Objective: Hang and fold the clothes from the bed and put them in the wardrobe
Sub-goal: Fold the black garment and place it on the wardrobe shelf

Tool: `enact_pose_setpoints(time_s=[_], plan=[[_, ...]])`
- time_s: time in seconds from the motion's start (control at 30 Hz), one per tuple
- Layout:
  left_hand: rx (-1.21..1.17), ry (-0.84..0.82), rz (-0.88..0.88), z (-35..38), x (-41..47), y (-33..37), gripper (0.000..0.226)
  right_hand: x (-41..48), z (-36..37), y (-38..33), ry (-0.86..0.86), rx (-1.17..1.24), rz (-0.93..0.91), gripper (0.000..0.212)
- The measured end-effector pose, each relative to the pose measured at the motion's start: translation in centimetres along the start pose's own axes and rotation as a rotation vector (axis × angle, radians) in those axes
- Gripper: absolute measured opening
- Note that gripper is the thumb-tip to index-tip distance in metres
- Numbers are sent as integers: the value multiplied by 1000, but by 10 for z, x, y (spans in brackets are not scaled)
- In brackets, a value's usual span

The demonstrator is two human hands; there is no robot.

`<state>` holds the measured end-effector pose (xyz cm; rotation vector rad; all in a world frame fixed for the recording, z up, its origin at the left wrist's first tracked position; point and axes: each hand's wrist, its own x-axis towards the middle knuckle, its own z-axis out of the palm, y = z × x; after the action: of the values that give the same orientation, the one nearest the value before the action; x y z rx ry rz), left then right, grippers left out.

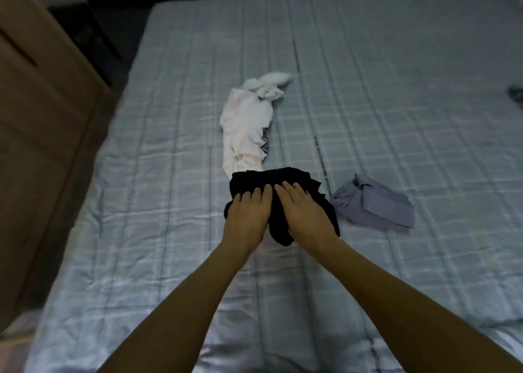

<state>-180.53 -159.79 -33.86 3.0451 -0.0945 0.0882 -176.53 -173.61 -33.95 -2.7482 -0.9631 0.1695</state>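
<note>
A small black garment [278, 178] lies bunched in the middle of the bed [169, 146]. My left hand [249, 214] and my right hand [304, 211] rest side by side on top of it, palms down, fingers together and flat; whether the thumbs grip the cloth is hidden. Just beyond it a crumpled white garment [244, 120] with a dark printed patch stretches away from me. A grey-blue garment [376, 202] lies crumpled to the right of the black one.
A brown wooden wardrobe door [42, 118] stands along the bed's left side, with a dark floor gap behind it. A small dark item [516, 93] sits at the bed's far right edge. The checked sheet is wrinkled near me.
</note>
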Motion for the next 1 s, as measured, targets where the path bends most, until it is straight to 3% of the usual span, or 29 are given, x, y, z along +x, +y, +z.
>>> enact_pose_setpoints(time_s=[0.2, 0.37, 0.67, 1.0], plan=[[134, 287, -95, -120, -53, -63, 68, 15, -96, -114, 174, -40, -192, 70], [167, 381, -226, -214, -123, -111, 82, 12, -167, -222, 223, -103, -370, 62], [305, 411, -564, -341, -276, -167, 77, -9, -233, -398, 301, -169, -724, 63], [467, 376, -988, -411, -416, -150, 69, -61, -256, -528, 288, -75, -1193, 78]])
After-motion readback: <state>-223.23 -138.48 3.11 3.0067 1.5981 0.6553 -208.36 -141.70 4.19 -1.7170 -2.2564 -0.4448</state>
